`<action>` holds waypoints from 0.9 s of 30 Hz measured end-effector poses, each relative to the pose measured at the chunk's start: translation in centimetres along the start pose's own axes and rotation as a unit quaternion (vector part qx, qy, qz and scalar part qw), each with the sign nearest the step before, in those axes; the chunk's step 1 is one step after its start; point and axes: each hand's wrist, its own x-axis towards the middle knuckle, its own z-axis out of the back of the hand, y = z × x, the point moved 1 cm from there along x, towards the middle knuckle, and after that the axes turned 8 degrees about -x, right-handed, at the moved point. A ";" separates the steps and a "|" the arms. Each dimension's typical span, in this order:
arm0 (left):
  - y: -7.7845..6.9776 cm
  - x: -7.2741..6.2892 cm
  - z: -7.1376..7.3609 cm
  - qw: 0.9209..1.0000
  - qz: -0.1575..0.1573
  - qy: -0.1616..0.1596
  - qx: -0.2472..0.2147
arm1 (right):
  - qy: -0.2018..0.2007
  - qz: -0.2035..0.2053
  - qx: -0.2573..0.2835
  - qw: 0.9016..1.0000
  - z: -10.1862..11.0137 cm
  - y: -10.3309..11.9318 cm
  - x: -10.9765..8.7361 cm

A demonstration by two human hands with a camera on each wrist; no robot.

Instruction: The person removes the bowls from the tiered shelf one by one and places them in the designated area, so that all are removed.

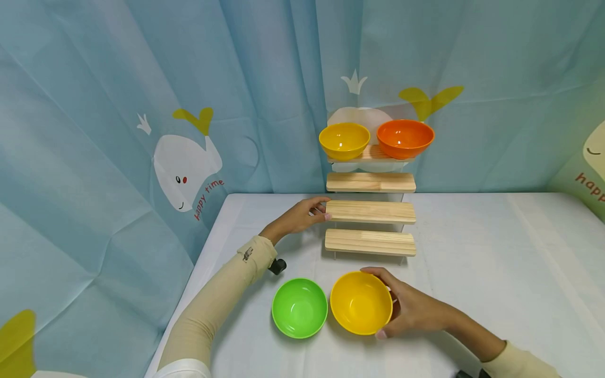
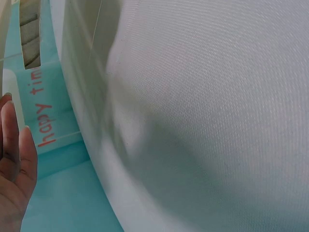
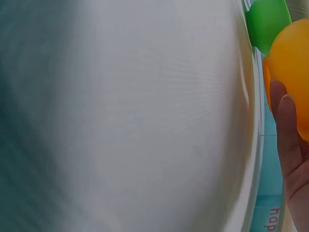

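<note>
My left hand (image 1: 304, 214) is at the left end of a wooden stepped display stand (image 1: 371, 211). Its thumb and index finger hold the end of the second board from the bottom. In the left wrist view, only part of the left hand (image 2: 17, 164) shows, at the left edge. With its thumb in front and fingers behind, my right hand (image 1: 416, 307) grips the right side of a yellow bowl (image 1: 361, 303). Just left of that bowl stands a green bowl (image 1: 300, 308). The right wrist view shows the yellow bowl (image 3: 294, 72) against the fingers (image 3: 287, 130).
On the stand's top board sit another yellow bowl (image 1: 344, 140) and an orange bowl (image 1: 405, 138), side by side. A white cloth (image 1: 496, 273) covers the table. Behind it hangs a blue curtain (image 1: 279, 105) with whale prints.
</note>
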 end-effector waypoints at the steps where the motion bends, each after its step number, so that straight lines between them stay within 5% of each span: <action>1: 0.0 0.0 0.0 1.000 0.001 0.000 0.000 | 0.000 -0.002 -0.001 1.000 0.0 -0.1 0.0; 27: 0.4 0.1 0.0 1.000 0.001 -0.003 0.000 | 0.025 -0.035 -0.022 0.999 -0.1 -0.2 0.0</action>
